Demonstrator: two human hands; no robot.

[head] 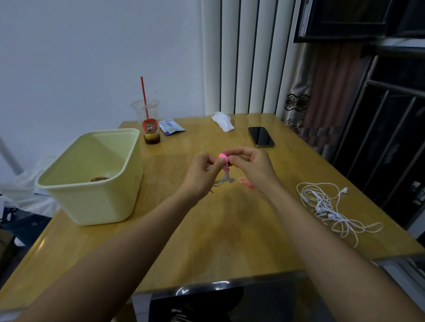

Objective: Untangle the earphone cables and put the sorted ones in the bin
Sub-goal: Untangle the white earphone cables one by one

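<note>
We find the left hand and right hand nearly touching above the table, both pinching what looks like a pink earphone set whose cable dangles downward, with the bin off to the left, nearer the left hand, and the white tangle lying rightward.

The left hand and right hand meet above the tabletop, pinching a pink earphone between their fingers. Left of the fingers stands a bin. Right of them lies a white tangle, and beyond them a phone.
</note>
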